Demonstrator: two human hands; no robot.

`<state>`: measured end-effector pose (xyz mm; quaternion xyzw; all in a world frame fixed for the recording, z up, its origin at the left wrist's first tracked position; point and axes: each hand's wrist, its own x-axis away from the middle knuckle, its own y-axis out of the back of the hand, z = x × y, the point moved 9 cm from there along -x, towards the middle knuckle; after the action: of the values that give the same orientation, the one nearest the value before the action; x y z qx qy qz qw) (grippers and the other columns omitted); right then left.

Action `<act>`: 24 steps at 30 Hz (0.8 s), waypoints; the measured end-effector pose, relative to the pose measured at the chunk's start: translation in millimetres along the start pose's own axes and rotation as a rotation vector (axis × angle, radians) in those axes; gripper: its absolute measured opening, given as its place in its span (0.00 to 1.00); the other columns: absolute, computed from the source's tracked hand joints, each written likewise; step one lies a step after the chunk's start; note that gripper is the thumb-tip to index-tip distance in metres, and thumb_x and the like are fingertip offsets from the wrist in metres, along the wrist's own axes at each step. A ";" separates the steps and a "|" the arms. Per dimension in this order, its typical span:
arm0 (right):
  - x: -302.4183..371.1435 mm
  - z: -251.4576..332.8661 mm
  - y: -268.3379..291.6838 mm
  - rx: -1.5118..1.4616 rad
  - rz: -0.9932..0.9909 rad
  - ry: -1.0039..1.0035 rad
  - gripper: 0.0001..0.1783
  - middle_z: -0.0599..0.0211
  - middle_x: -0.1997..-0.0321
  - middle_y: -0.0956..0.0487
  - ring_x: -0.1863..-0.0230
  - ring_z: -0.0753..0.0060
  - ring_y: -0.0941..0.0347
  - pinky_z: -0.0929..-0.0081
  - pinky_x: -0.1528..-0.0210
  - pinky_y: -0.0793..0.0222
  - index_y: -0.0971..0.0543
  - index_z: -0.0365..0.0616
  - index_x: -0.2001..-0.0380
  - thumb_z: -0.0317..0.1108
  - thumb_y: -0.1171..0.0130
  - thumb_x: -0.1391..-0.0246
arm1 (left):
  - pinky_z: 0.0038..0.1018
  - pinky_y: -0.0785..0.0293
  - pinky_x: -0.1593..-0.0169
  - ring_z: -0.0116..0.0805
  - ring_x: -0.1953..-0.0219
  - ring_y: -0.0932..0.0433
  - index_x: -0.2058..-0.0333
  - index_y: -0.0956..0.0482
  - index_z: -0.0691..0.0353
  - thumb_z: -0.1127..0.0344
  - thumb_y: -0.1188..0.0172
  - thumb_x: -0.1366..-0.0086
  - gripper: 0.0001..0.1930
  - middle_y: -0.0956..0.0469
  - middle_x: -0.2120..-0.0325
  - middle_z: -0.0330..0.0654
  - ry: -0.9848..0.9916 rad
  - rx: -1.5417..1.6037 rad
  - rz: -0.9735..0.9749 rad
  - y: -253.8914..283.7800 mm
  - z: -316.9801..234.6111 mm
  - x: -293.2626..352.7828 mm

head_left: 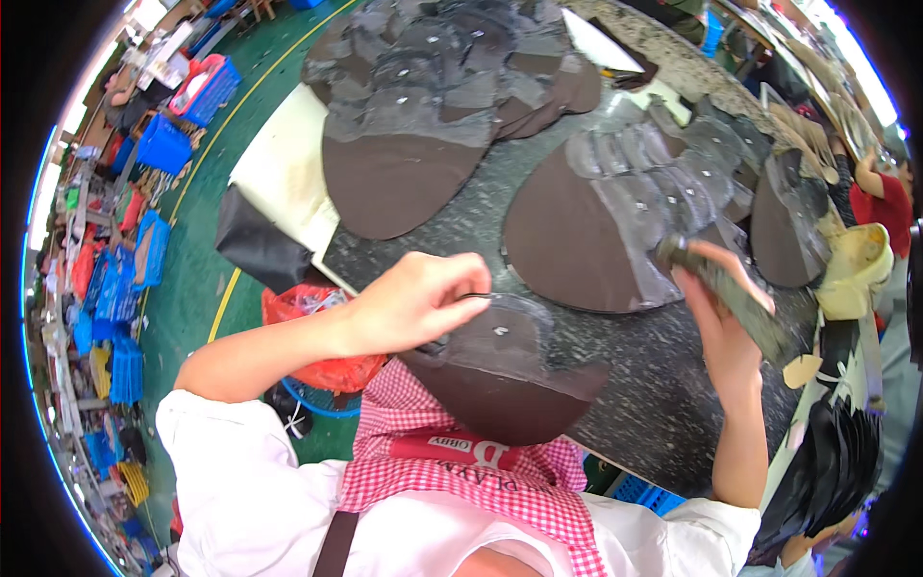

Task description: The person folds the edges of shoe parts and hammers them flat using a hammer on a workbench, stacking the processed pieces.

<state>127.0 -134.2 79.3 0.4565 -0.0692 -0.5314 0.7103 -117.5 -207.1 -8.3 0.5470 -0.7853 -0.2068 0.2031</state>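
My left hand (423,300) is closed in a pinch at the upper left edge of a dark brown flat piece (500,399) with a rounded lower edge. Its upper part has a greyish, shiny coating and a small pale mark. The piece lies at the near edge of the table, partly over my apron. My right hand (721,322) is raised over the table's right side, wrapped round a long grey-green tool (735,298), blurred and perhaps a brush. Left of that hand lies a row of overlapping brown pieces (567,231), coated the same way.
Another overlapping stack of brown pieces (399,183) covers the far left of the speckled dark table (615,385). A yellowish-white container (854,272) stands at the right edge, above hanging black strips (832,462). Beside the table's left edge is a red plastic bag (336,370).
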 end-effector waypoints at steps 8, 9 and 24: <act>62.8 66.7 -82.9 -0.015 0.611 0.231 0.23 0.72 0.75 0.24 0.78 0.70 0.24 0.74 0.75 0.32 0.23 0.46 0.51 0.32 0.38 0.54 | 0.35 0.27 0.64 0.41 0.66 0.23 0.51 0.24 0.64 0.72 0.39 0.45 0.20 0.24 0.69 0.41 -0.373 -0.508 -0.027 -10.7 -42.5 15.3; 66.0 70.8 -84.5 0.083 0.621 0.279 0.25 0.74 0.78 0.28 0.80 0.74 0.26 0.75 0.77 0.35 0.24 0.46 0.49 0.34 0.39 0.55 | 0.36 0.28 0.61 0.41 0.63 0.24 0.50 0.24 0.65 0.73 0.39 0.45 0.21 0.24 0.67 0.42 -0.398 -0.402 0.022 -16.7 -46.3 12.4; 61.3 77.5 -78.6 0.136 0.528 0.206 0.24 0.77 0.83 0.37 0.86 0.81 0.35 0.77 0.82 0.43 0.20 0.41 0.54 0.29 0.39 0.61 | 0.34 0.31 0.57 0.37 0.66 0.25 0.64 0.19 0.62 0.71 0.34 0.45 0.09 0.23 0.67 0.39 -0.711 -0.068 0.198 -28.0 -36.9 -12.4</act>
<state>53.5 -230.3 43.3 0.5207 -0.1486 -0.2734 0.7950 -71.7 -208.0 5.9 0.3553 -0.8485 -0.3895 -0.0454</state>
